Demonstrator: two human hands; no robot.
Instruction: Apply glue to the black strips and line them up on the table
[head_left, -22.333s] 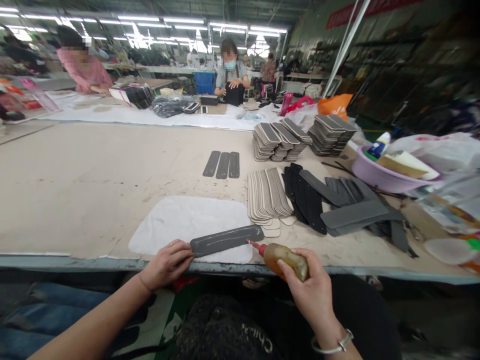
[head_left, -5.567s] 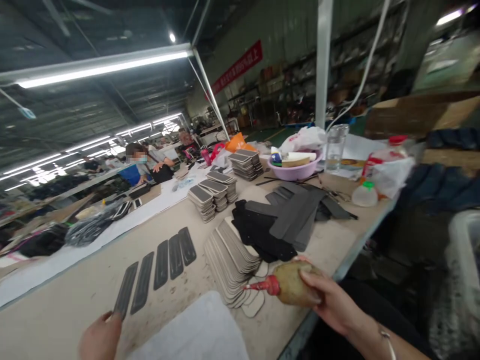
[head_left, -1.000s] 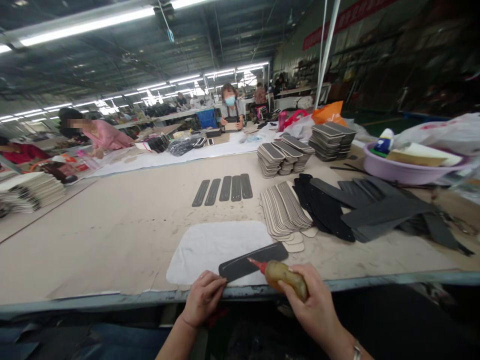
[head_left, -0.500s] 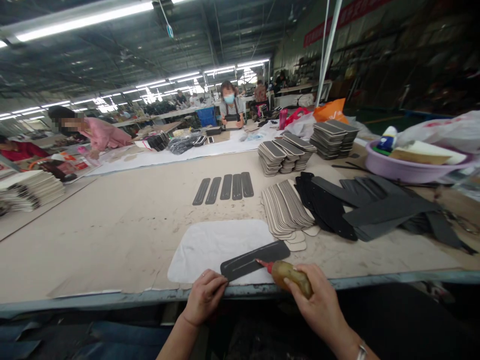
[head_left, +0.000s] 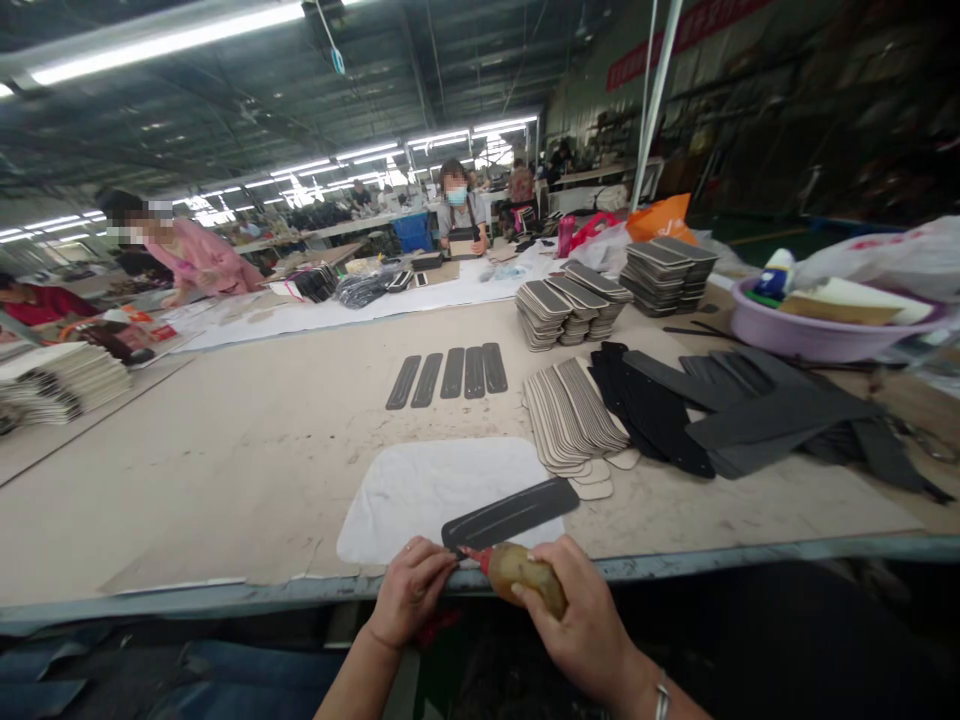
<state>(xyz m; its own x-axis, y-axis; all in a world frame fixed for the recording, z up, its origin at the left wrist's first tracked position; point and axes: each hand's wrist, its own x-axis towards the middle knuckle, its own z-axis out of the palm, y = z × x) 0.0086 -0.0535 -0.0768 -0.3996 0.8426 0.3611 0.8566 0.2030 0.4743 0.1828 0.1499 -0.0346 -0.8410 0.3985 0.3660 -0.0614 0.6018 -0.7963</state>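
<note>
My right hand (head_left: 585, 625) is wrapped round a yellowish squeeze bottle (head_left: 525, 578) with a red nozzle. The bottle lies tilted, its tip down at the near left end of a dark grey strip (head_left: 517, 510) with rounded ends. Pale lines of what looks like glue run along that strip. With fingers pinched together, my left hand (head_left: 412, 588) grips the strip's near left corner, close to the nozzle tip. Beneath the strip lies a white sheet (head_left: 420, 485), at the table's front edge.
Several dark strips (head_left: 451, 373) lie in a row further back. To the right are a fanned stack of beige pieces (head_left: 574, 415), black pieces (head_left: 652, 420), dark stacks (head_left: 667, 278) and a purple basin (head_left: 832, 335). People work across the table (head_left: 247, 430).
My right hand has moved the bottle left and toward me, from the strip's middle to its near left end. My left hand has stayed. The co-worker at left has raised their upper body.
</note>
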